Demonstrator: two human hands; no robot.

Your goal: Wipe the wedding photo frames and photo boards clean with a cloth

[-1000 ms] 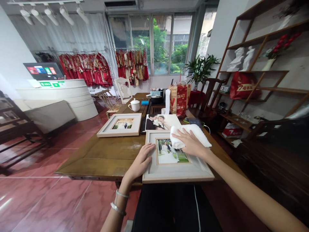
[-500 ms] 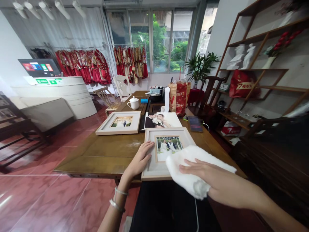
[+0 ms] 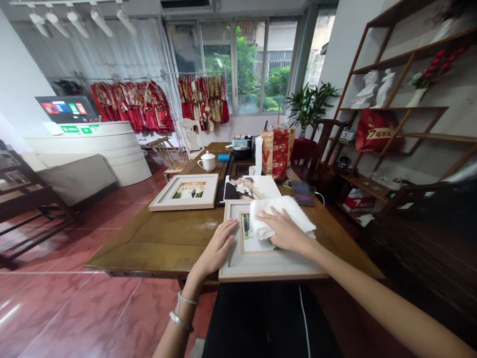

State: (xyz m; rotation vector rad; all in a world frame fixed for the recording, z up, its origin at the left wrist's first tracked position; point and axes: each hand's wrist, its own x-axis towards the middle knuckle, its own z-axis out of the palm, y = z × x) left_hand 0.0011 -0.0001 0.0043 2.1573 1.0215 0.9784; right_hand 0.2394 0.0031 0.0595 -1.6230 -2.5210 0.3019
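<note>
A pale wooden picture frame (image 3: 261, 263) with a wedding photo lies on the near edge of the brown wooden table (image 3: 167, 238). My left hand (image 3: 218, 246) rests flat on the frame's left border, fingers stretched out. My right hand (image 3: 283, 229) presses a white cloth (image 3: 278, 211) onto the upper part of the photo glass, fingers spread over the cloth. The cloth hides most of the photo.
A second framed photo (image 3: 185, 191) lies further left on the table, an unframed print (image 3: 250, 188) and a phone (image 3: 302, 192) behind the near frame. A white teapot (image 3: 207, 161), a red bag (image 3: 276, 151) and a plant (image 3: 309, 104) stand at the far end. Wooden shelves (image 3: 402, 124) fill the right.
My right hand and the cloth swept from the frame's upper part down to its lower right corner, then back up onto the photo. My left hand stayed on the left border.
</note>
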